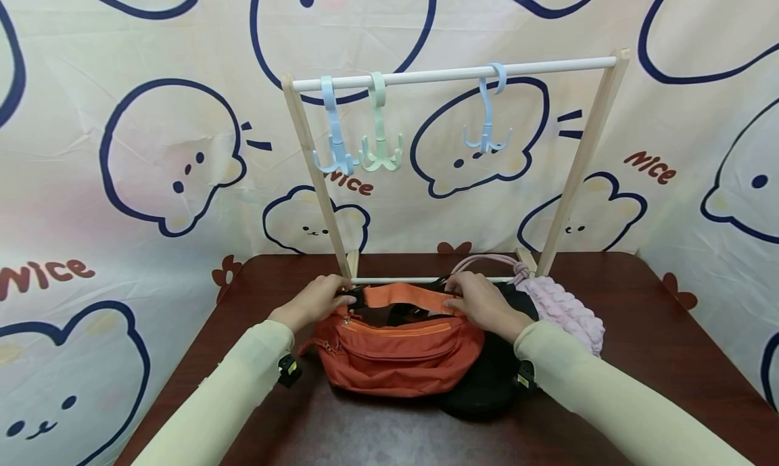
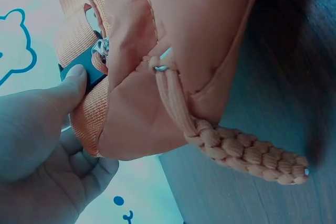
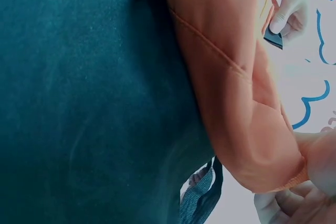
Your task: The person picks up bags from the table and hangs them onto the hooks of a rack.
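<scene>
An orange waist bag [image 1: 395,364] with zipped pockets is held at the middle of the table, its webbing strap [image 1: 404,293] running across the top. At the bag's left end my left hand [image 1: 316,302] pinches the strap by its black buckle [image 2: 86,69], thumb on top. My right hand [image 1: 483,305] grips the strap at the bag's other end. From a zipper below the left hand hangs a braided orange pull [image 2: 247,153]. Behind and right of the bag lies a black bag [image 1: 487,385], partly hidden by it and by my right arm.
A lilac woven bag [image 1: 562,310] with a knotted handle lies at the right. Behind stands a wooden rack with a white rod [image 1: 438,76]. On the rod hang a blue hook [image 1: 333,124], a green hook [image 1: 379,124] and another blue hook [image 1: 487,118].
</scene>
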`<move>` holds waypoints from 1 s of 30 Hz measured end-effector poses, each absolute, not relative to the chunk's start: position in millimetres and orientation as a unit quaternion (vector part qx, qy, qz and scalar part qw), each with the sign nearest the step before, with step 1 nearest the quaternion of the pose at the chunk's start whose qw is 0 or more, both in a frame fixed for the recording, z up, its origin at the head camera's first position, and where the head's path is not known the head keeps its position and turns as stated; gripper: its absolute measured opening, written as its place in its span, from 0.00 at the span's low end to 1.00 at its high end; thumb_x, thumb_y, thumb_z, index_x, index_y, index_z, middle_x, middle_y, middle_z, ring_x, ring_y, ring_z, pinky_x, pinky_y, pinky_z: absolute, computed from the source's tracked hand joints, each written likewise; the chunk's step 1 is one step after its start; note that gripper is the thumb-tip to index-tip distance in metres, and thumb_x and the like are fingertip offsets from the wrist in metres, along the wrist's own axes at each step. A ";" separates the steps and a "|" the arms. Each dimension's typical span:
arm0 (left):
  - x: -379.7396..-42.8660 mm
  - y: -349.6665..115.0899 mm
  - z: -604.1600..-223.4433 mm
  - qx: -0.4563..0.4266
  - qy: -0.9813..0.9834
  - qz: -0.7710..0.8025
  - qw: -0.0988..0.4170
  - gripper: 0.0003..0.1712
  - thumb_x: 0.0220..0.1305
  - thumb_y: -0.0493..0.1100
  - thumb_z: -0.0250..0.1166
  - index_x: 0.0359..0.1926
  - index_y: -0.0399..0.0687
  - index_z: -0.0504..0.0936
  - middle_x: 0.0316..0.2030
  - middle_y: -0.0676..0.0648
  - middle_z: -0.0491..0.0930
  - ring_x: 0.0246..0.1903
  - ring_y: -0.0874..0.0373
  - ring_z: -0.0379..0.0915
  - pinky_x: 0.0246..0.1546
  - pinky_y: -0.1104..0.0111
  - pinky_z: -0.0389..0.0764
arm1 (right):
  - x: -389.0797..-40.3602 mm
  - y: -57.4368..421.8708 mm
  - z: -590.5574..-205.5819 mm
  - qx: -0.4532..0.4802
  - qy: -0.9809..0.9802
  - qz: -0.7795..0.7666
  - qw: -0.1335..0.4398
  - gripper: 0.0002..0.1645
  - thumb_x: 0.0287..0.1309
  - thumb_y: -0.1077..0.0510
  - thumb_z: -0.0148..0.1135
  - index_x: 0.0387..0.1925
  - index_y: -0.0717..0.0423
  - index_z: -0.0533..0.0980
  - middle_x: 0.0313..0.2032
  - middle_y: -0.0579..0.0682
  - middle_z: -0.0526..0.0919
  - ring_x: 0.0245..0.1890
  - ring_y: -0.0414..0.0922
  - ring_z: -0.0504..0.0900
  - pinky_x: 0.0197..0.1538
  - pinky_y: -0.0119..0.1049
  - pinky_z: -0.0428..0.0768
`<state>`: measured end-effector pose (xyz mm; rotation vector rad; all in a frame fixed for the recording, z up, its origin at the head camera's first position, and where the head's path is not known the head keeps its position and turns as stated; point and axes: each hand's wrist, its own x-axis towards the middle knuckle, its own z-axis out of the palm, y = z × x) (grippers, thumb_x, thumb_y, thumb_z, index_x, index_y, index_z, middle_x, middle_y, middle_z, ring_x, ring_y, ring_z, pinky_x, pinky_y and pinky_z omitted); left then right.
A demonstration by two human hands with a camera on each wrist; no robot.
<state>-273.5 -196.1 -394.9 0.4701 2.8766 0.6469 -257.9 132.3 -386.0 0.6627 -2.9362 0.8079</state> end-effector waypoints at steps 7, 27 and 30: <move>-270.7 -193.3 -393.6 0.156 0.961 0.213 0.087 0.18 0.71 0.43 0.64 0.56 0.36 0.82 0.46 0.40 0.85 0.38 0.56 0.78 0.41 0.61 0.79 | -253.8 134.2 -386.2 0.217 -0.942 0.257 0.016 0.10 0.60 0.57 0.72 0.40 0.58 0.83 0.34 0.51 0.87 0.32 0.42 0.83 0.37 0.40 0.80; -261.7 -198.8 -387.5 0.181 0.954 0.216 0.100 0.08 0.70 0.42 0.65 0.43 0.42 0.85 0.35 0.49 0.85 0.31 0.59 0.73 0.38 0.63 0.76 | -239.6 135.7 -381.3 0.222 -0.942 0.249 0.016 0.09 0.59 0.56 0.72 0.39 0.56 0.84 0.35 0.50 0.87 0.35 0.43 0.83 0.40 0.42 0.82; -260.4 -200.0 -386.8 0.188 0.953 0.217 0.097 0.08 0.70 0.42 0.65 0.44 0.42 0.85 0.35 0.49 0.85 0.32 0.59 0.73 0.39 0.63 0.76 | -238.2 135.6 -380.9 0.224 -0.942 0.248 0.016 0.10 0.59 0.56 0.72 0.40 0.57 0.84 0.35 0.51 0.87 0.35 0.43 0.83 0.41 0.42 0.82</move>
